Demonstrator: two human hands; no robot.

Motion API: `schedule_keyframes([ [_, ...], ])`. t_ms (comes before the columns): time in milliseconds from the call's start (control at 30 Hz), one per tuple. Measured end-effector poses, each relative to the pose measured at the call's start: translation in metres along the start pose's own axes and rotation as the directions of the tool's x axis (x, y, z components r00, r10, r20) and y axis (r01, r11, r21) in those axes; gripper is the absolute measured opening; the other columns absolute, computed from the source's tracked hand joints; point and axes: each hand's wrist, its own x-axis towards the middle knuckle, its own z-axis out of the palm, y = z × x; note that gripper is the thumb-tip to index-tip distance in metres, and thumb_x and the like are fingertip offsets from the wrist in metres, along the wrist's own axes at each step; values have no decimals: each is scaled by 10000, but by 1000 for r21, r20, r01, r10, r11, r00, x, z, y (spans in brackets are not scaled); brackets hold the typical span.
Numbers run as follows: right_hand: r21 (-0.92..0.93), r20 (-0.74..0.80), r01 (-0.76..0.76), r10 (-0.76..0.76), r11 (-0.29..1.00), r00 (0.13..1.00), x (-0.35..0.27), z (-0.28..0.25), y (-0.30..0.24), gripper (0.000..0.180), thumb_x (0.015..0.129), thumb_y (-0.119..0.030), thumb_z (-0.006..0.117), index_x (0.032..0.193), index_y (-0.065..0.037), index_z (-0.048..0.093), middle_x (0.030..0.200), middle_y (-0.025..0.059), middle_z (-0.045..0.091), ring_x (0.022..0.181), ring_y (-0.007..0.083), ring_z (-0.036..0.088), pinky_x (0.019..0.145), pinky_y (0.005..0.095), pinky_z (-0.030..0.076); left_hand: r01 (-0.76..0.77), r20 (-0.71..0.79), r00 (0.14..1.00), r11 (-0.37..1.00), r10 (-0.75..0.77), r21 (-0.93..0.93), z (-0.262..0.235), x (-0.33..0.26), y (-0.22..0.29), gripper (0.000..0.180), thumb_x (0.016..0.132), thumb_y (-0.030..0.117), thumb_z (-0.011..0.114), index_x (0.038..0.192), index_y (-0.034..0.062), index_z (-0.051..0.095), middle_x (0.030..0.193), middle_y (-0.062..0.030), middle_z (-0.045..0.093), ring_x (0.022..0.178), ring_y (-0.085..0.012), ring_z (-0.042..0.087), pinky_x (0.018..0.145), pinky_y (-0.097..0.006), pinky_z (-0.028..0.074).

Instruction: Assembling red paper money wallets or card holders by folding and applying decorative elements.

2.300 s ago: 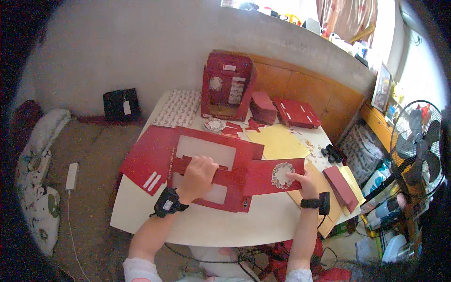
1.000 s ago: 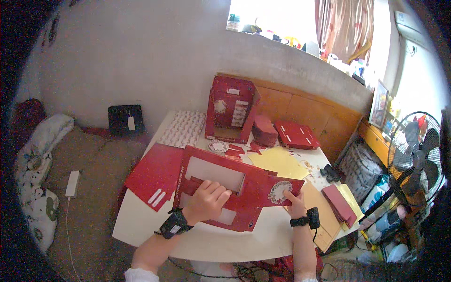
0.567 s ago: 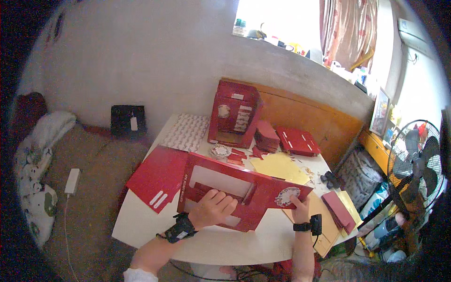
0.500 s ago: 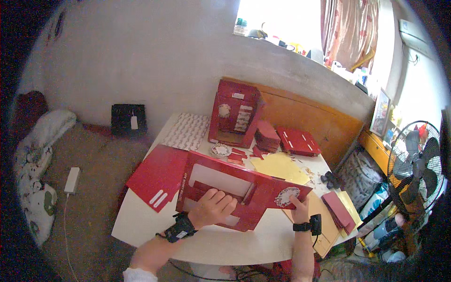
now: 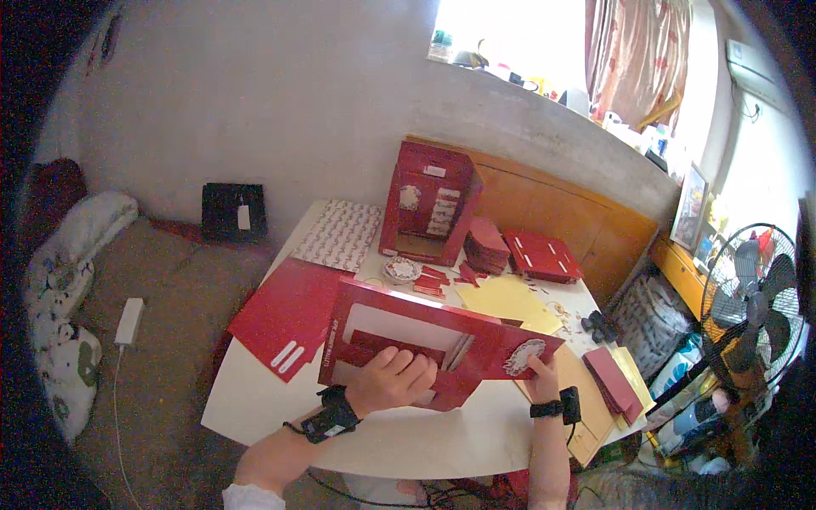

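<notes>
A large red cardboard sheet (image 5: 476, 326) with pale window areas is held tilted over the near part of the white table. My left hand (image 5: 393, 379) lies across its lower middle, fingers curled over a darker red strip (image 5: 382, 347) in the window area; the fingertips are partly hidden. At the sheet's right end, my right hand (image 5: 542, 380) pinches the edge, thumb in front, beside a white ornate round pattern (image 5: 523, 356). Both wrists wear black straps with small devices. Under the sheet's left side lies another red sheet (image 5: 276, 319) with two white slots.
On the white table (image 5: 340, 446) stand an upright red box (image 5: 429, 204), stacked red card pieces (image 5: 486, 246) and red panels (image 5: 541, 255). Yellow sheets (image 5: 510, 302) and a dark red stack (image 5: 610, 382) lie to the right. Beyond the table's right side stands a fan (image 5: 752, 297).
My left hand has shifted slightly right along the sheet, and the darker red strip in the window has moved with it. My right hand keeps its pinch on the right end.
</notes>
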Motion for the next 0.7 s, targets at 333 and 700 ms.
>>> schedule_keyframes([
  [333,40,42,10,-12,999,999,4,-5,10,389,743,2,542,1111,-29,421,1052,85,521,979,224,517,844,375,435,15,-33,999,999,-13,40,-1,1,1,203,682,163,529,869,82,521,770,-1,463,692,-128,444,613,-253,367],
  [700,92,13,-29,28,995,1000,4,-6,17,368,763,-2,536,1104,-61,413,1056,71,514,971,221,522,834,393,446,30,-54,998,999,-28,22,-1,1,0,213,674,157,537,869,74,526,777,-8,474,703,-139,452,616,-260,376],
])
